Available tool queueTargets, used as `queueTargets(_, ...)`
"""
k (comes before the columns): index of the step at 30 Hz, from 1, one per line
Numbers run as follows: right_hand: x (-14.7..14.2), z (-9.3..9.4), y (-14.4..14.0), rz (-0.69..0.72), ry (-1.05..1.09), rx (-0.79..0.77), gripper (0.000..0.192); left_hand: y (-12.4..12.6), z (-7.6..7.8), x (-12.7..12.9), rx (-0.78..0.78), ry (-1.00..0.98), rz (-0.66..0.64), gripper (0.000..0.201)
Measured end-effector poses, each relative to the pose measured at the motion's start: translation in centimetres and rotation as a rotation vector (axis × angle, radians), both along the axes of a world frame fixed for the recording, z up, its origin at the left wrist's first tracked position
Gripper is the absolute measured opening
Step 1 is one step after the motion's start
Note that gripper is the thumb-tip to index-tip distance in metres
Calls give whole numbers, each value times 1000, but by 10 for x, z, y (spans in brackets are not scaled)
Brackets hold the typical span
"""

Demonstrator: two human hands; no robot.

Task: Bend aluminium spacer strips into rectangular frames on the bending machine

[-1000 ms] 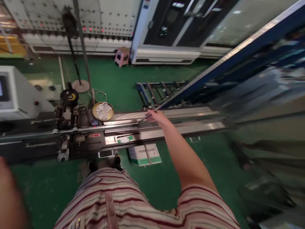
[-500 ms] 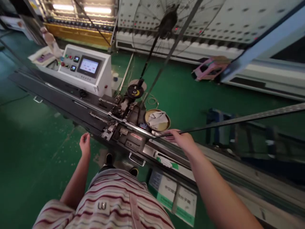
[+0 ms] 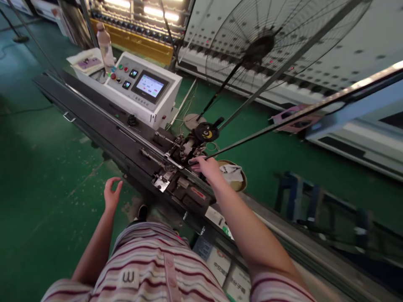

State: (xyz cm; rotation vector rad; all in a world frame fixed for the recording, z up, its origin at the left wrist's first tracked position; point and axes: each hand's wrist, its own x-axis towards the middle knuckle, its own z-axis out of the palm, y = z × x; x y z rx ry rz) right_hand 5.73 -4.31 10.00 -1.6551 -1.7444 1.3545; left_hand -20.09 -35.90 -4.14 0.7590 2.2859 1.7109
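Note:
My right hand (image 3: 206, 168) is closed around the near end of a long thin bar (image 3: 277, 122), beside the bending head of a long dark machine (image 3: 103, 126). From the hand this bar slants up to the right and leaves the view. A narrow metal rail or strip (image 3: 138, 137) runs along the machine top towards the hand. Left of the machine's front edge hangs my left hand (image 3: 112, 193), empty, thumb and fingers apart. The mechanism with a round black knob (image 3: 205, 132) sits just behind my right hand. My right fingertips are partly hidden.
A white control box (image 3: 126, 90) with a lit screen and buttons stands on the machine, with a bottle (image 3: 105, 46) beside it. Behind are a large fan (image 3: 260, 48) and a pink stool (image 3: 292, 119). A round tub (image 3: 242, 182) holds cloth. Printed packs (image 3: 217, 264) lie below the machine.
My right hand has moved left along the machine to the bending head, and the bar's angle is steeper. My left hand's fingers have spread. The view has shifted.

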Motion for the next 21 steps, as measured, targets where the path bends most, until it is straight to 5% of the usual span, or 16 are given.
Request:
queueTargets(7,-112,-9,4,-4,122,38,25,-15,-16,-30,-8,41,7,27)
queueTargets(11,-143,4,-1,-39,242,-17,22,-10,-15,-38,-14,51,-26,26)
queueTargets(16,-117,56,-5,-120,315,-42,21,16,-3,-68,-70,177,-104,24)
queueTargets(21,-53,103,-10,-140,308,-31,18,88,9,-123,-121,289,-192,31)
